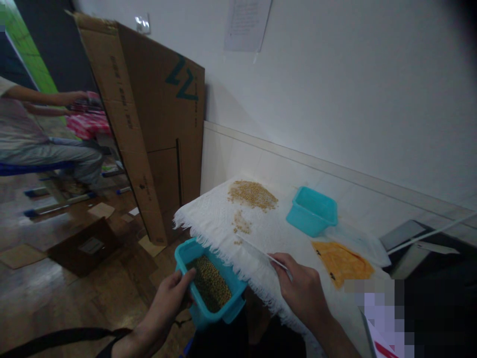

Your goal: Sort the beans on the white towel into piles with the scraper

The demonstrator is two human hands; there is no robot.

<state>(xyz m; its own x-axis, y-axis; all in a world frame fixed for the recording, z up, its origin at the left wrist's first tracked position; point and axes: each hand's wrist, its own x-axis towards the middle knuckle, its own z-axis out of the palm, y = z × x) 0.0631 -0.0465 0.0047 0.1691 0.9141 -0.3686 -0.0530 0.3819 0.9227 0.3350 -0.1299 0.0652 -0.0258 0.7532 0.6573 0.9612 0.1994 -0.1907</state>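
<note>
Left hand (174, 289) grips tub (234, 309) at cloth (210, 214)'s fringed edge; right hand (302, 287) grips tool (278, 260), tip near beans (242, 224). Probably sweeping-in; next stroke wants tub close under edge.

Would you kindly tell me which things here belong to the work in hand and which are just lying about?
In use:
- blue tub of beans, in the left hand
- thin pale tool, in the right hand
- bean pile on the white tablecloth

Apparently lying about:
- orange cloth
- tall cardboard box
- second blue tub, untouched; its role is unclear
</note>
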